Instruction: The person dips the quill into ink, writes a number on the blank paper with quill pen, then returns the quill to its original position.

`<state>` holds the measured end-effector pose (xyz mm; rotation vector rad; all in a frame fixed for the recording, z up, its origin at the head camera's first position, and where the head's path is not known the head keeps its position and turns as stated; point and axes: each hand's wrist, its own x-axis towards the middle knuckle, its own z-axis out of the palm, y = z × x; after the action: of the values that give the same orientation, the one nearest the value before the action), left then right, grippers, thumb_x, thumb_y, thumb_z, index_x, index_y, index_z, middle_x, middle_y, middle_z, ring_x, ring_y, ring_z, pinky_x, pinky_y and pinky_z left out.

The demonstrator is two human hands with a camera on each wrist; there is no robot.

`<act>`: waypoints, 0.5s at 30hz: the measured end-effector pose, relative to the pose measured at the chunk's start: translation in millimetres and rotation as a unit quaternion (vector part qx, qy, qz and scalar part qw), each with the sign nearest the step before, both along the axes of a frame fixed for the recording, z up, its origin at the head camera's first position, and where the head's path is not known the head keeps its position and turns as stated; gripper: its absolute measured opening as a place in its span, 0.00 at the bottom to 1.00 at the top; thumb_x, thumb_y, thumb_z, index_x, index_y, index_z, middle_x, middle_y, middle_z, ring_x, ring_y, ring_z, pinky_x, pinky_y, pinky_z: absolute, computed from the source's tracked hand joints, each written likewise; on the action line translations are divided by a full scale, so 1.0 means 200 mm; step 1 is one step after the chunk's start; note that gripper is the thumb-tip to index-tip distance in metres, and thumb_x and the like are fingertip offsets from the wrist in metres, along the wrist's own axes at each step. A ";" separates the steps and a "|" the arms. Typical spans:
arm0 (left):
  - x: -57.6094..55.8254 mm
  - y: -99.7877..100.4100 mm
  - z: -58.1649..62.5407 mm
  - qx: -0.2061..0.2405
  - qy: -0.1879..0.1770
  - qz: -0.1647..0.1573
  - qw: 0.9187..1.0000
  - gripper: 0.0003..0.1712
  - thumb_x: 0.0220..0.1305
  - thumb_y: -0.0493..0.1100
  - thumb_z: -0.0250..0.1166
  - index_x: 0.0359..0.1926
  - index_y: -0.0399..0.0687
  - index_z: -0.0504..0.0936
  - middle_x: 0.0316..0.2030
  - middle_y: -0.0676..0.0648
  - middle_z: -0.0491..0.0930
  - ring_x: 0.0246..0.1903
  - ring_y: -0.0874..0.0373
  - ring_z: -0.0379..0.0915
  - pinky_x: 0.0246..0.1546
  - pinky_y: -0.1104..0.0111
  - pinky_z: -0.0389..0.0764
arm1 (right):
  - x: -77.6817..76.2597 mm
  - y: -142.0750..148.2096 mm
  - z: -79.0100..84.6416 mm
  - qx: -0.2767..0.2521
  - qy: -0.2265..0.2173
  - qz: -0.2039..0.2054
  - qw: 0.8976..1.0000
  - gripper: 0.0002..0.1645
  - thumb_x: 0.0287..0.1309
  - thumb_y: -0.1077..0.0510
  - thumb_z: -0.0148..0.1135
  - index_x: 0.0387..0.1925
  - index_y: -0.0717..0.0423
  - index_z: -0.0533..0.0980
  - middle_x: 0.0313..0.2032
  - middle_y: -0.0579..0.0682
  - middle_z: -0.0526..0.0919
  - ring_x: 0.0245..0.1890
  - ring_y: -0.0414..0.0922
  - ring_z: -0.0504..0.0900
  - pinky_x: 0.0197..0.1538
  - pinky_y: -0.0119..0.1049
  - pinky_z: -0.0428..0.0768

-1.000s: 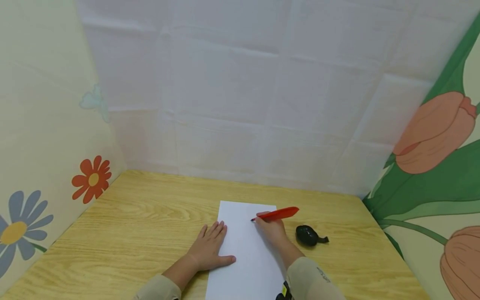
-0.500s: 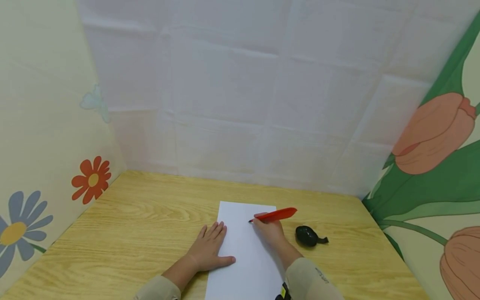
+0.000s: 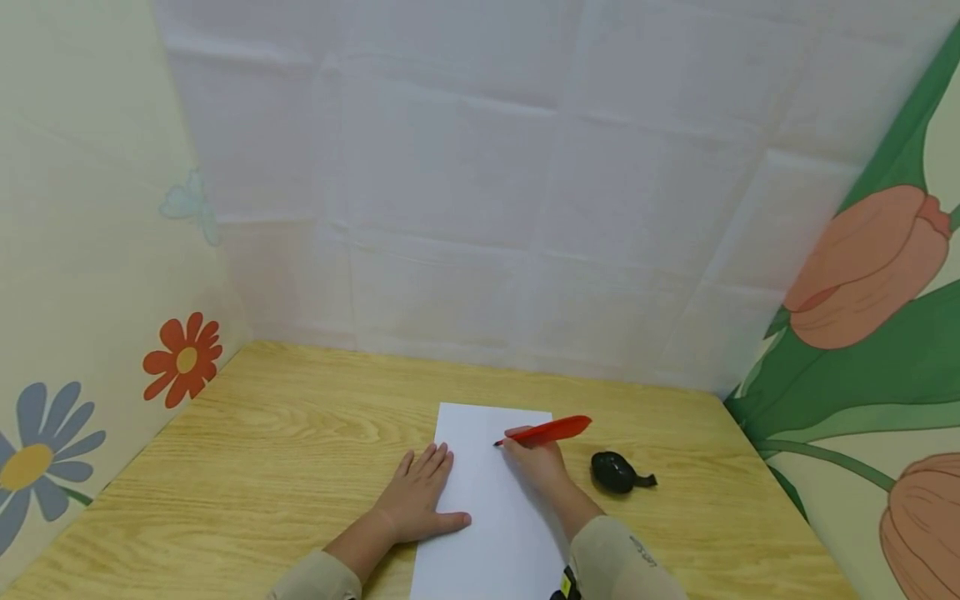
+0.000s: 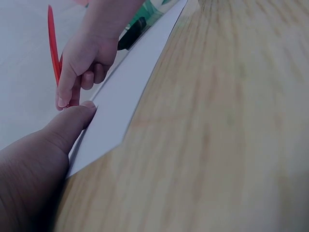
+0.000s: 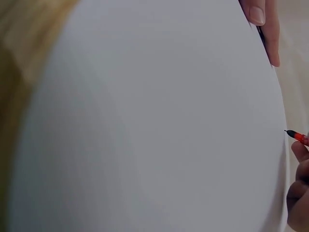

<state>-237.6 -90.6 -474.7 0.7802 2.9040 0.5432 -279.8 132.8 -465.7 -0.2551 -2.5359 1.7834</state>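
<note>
A red feather pen with a dark tip is pinched in my right hand, over the upper part of a white sheet of paper. In the right wrist view, the pen's tip is close to the sheet; whether it touches I cannot tell. I see no clear marks on the paper. My left hand lies flat at the paper's left edge, fingers straight and thumb spread onto the sheet. The left wrist view shows the left thumb near the right hand and the upright red feather.
A glossy black rounded thing with a short tail lies on the wooden table, right of the right hand. Beside the right sleeve, a black and yellow object is partly hidden. A white cloth hangs behind the table.
My right hand with the feather pen has shifted slightly left and toward me across the paper. The left hand and the black thing have stayed put.
</note>
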 end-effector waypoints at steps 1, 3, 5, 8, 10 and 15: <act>0.00 0.00 0.00 0.000 0.000 0.000 1.000 0.60 0.56 0.76 0.57 0.74 0.35 0.56 0.75 0.37 0.52 0.76 0.42 0.44 0.74 0.43 0.42 | 0.00 0.00 0.00 -0.002 -0.003 -0.001 1.000 0.13 0.61 0.57 0.65 0.46 0.58 0.82 0.45 0.56 0.86 0.45 0.49 0.82 0.58 0.49 0.80; 0.00 0.00 0.00 -0.001 0.001 0.001 1.000 0.60 0.56 0.76 0.57 0.74 0.35 0.56 0.75 0.37 0.53 0.76 0.42 0.44 0.74 0.43 0.42 | 0.00 0.00 0.00 0.001 -0.002 0.000 1.000 0.14 0.61 0.56 0.65 0.46 0.59 0.82 0.45 0.56 0.86 0.44 0.49 0.82 0.57 0.49 0.80; 0.00 0.00 0.00 -0.001 0.001 0.001 1.000 0.61 0.56 0.76 0.57 0.74 0.35 0.56 0.75 0.37 0.53 0.76 0.42 0.44 0.74 0.43 0.42 | 0.01 0.00 0.00 0.004 0.001 0.003 1.000 0.14 0.60 0.56 0.65 0.46 0.59 0.82 0.45 0.57 0.86 0.44 0.48 0.82 0.57 0.49 0.80; 0.00 0.00 0.00 0.000 0.001 0.001 1.000 0.61 0.56 0.76 0.57 0.73 0.35 0.57 0.75 0.37 0.53 0.76 0.42 0.44 0.74 0.43 0.42 | 0.01 -0.01 -0.01 0.004 0.004 0.005 1.000 0.14 0.60 0.57 0.65 0.46 0.59 0.82 0.44 0.56 0.86 0.44 0.48 0.82 0.57 0.48 0.80; -0.01 0.00 -0.01 0.000 0.003 0.000 1.000 0.61 0.56 0.76 0.57 0.73 0.35 0.57 0.75 0.37 0.53 0.76 0.42 0.44 0.74 0.43 0.41 | 0.00 -0.01 -0.01 0.005 0.006 0.008 1.000 0.14 0.60 0.57 0.66 0.45 0.59 0.82 0.44 0.56 0.86 0.43 0.47 0.82 0.56 0.47 0.81; -0.01 0.00 -0.03 -0.003 0.007 0.001 1.000 0.61 0.56 0.76 0.57 0.74 0.35 0.56 0.75 0.37 0.52 0.76 0.43 0.44 0.74 0.44 0.40 | 0.00 -0.01 -0.02 0.011 0.034 0.025 0.999 0.13 0.59 0.60 0.66 0.44 0.62 0.82 0.43 0.58 0.87 0.43 0.47 0.83 0.54 0.44 0.82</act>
<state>-240.3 -90.4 -480.0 0.7842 2.9178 0.5308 -279.3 131.4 -470.6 -0.1283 -2.5360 1.7476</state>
